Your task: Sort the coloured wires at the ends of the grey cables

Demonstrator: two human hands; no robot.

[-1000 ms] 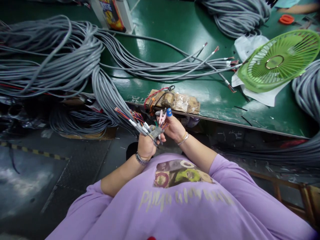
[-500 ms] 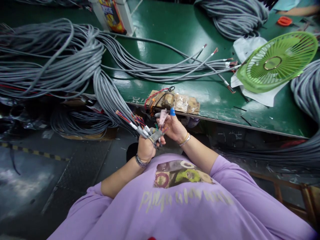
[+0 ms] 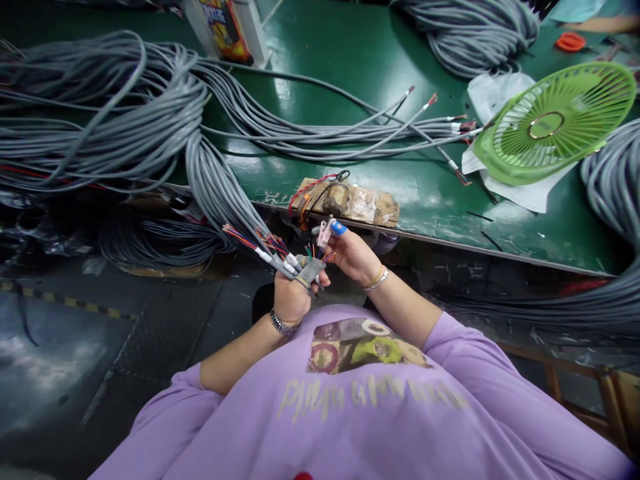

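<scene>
My left hand (image 3: pixel 291 298) is closed around the ends of several grey cables (image 3: pixel 220 183) that run down from the table's edge. Its thumb appears to be covered by a grey wrap (image 3: pixel 311 270). Stripped coloured wires (image 3: pixel 240 238) and white sleeves (image 3: pixel 263 254) fan out above the fist. Close by on the right, my right hand (image 3: pixel 357 259) pinches a small pale pink thing (image 3: pixel 325 233), its kind unclear. A blue finger cover (image 3: pixel 339 228) sits on the right thumb. Thin coloured wires (image 3: pixel 313 251) stick up between the two hands.
A worn wooden block (image 3: pixel 363 203) with red and black leads lies at the edge of the green table (image 3: pixel 320 40). Big coils of grey cable (image 3: pixel 125 113) cover the left. A green fan (image 3: pixel 555 123) stands on the right; red-orange handles (image 3: pixel 570 42) lie beyond it.
My right thumb has shifted slightly left and down, bending over the pink thing, which shows more sharply now. The cable ends in my left hand have swung a little left.
</scene>
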